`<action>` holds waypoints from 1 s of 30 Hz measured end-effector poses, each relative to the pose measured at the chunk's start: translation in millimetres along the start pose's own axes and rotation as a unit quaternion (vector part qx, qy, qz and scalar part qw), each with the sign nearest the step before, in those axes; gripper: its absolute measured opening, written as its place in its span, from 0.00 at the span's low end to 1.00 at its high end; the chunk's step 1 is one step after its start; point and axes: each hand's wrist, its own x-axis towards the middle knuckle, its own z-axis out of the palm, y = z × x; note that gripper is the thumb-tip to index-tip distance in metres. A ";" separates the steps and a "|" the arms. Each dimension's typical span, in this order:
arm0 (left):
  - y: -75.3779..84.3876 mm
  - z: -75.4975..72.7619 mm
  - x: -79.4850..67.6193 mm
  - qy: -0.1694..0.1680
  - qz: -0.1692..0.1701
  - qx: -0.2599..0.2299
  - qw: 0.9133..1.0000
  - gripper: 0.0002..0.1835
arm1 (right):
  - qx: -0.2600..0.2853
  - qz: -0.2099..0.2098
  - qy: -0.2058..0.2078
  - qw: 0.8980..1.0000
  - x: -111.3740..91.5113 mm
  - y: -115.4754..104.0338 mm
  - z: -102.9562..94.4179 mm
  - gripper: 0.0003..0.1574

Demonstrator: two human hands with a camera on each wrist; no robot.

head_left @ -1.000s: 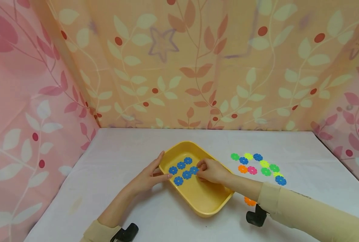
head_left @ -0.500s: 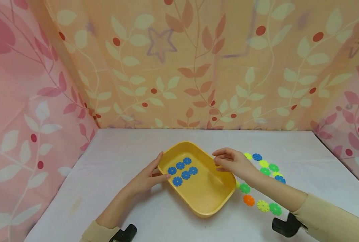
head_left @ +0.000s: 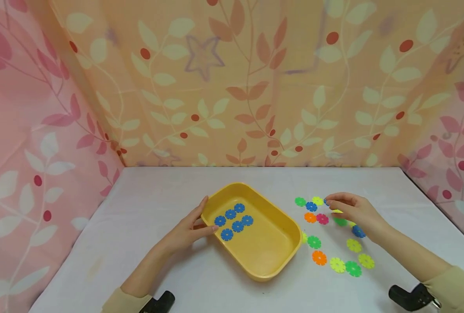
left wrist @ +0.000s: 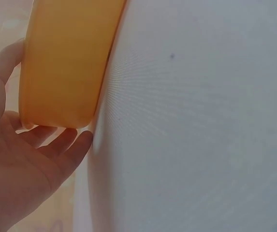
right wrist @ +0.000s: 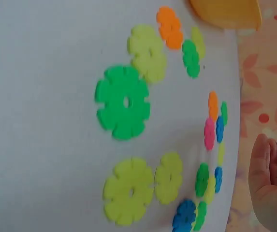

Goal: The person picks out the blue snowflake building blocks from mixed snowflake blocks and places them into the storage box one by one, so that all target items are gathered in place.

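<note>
A yellow plastic tray (head_left: 271, 252) stands at an angle mid-table. Several blue notched, flower-shaped discs (head_left: 237, 226) lie in two rows at its far left end. My left hand (head_left: 181, 234) holds the tray's left corner, thumb over the rim; in the left wrist view its fingers curl against the outer wall (left wrist: 70, 72). To the right of the tray, my right hand (head_left: 359, 213) hovers over loose discs, fingers loosely bent and nothing held. Its fingertips are right by a blue disc (head_left: 326, 201), partly hidden. The right wrist view shows that hand (right wrist: 273, 188) at the edge.
Loose discs are scattered right of the tray, among them a pink one (head_left: 322, 218), an orange one (head_left: 319, 258) and a green one (head_left: 353, 268). The white-covered table (head_left: 99, 239) ends at a leaf-patterned cloth (head_left: 216, 108) behind and at both sides.
My right hand has released a blue disc in the tray, then moved right, out over the loose discs. The left hand has stayed on the tray's corner.
</note>
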 end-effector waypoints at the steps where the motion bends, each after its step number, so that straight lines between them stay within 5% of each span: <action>1: -0.2 -0.1 -0.2 0.002 -0.003 0.000 1.000 0.53 | -0.006 0.001 0.002 1.000 1.5 4.0 -4.8 0.38; 11: 2.8 -0.6 -1.9 0.005 -0.003 0.011 1.000 0.52 | -0.120 0.006 0.009 0.993 24.3 29.1 -31.7 0.35; 19: 2.8 0.8 -0.7 -0.001 0.001 0.013 1.000 0.52 | -0.194 -0.021 0.032 0.980 42.7 37.9 -24.7 0.30; 30: 2.0 -0.3 -1.2 -0.002 0.004 0.008 1.000 0.52 | -0.224 -0.038 0.038 0.973 51.6 39.4 -17.1 0.27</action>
